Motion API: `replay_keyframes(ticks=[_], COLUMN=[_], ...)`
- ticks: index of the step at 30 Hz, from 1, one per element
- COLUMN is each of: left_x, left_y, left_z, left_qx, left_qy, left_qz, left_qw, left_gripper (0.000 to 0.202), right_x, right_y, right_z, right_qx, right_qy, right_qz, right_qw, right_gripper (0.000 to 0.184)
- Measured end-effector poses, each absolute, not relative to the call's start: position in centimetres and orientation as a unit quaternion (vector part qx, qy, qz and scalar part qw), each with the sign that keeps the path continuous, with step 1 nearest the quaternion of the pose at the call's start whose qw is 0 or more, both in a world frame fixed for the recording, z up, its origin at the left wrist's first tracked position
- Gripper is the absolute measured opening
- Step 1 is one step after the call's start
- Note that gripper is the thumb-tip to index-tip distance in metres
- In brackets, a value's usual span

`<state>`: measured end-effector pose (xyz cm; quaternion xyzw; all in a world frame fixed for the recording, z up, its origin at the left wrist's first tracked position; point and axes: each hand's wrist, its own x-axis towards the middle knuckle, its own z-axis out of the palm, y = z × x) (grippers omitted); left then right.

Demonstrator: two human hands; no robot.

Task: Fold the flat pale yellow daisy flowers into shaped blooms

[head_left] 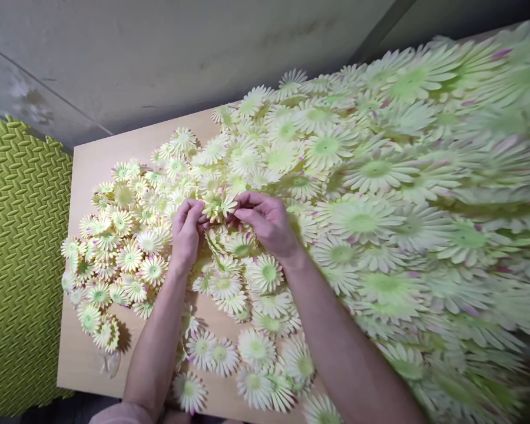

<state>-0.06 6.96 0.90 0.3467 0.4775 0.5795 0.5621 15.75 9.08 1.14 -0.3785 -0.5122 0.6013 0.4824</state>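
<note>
Both my hands meet over the middle of a wooden board. My left hand and my right hand each pinch one side of a pale yellow-green fabric daisy, fingers closed on its petals. Around them lie several more daisies, loose and flat, with green centres and some purple-tipped petals. A smaller spread of daisies sits to the left of my left hand.
A large heap of daisies covers the right side of the board and reaches the frame's edge. A green woven foam mat lies left of the board. A grey concrete floor shows beyond it.
</note>
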Motion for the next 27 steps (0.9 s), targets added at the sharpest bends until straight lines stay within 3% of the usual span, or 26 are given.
replay_keyframes(ticks=[5,9,15,21,27], left_x=[0.0,0.0,-0.2,-0.2,-0.2], left_y=[7.1,7.3,7.2,7.1,7.1], left_z=[0.6,1.2,0.9,0.7,1.1], left_qx=[0.330,0.289,0.318,0.350,0.374], left_qy=[0.469,0.446,0.460,0.452,0.449], left_qz=[0.583,0.606,0.591,0.581,0.564], left_qw=[0.575,0.592,0.581,0.579,0.583], left_gripper=[0.026,0.032,0.031,0.027,0.027], right_x=[15.9,16.5,16.5,16.0,15.9], right_y=[9.3,9.9,9.9,9.5,9.1], right_z=[1.0,1.0,1.1,1.4,1.4], right_qx=[-0.373,-0.355,-0.400,-0.394,-0.387], right_qy=[-0.478,-0.408,-0.392,-0.444,-0.572], right_qz=[0.623,0.604,0.578,0.529,0.519], right_qw=[0.495,0.585,0.593,0.607,0.503], right_gripper=[0.017,0.040,0.015,0.017,0.012])
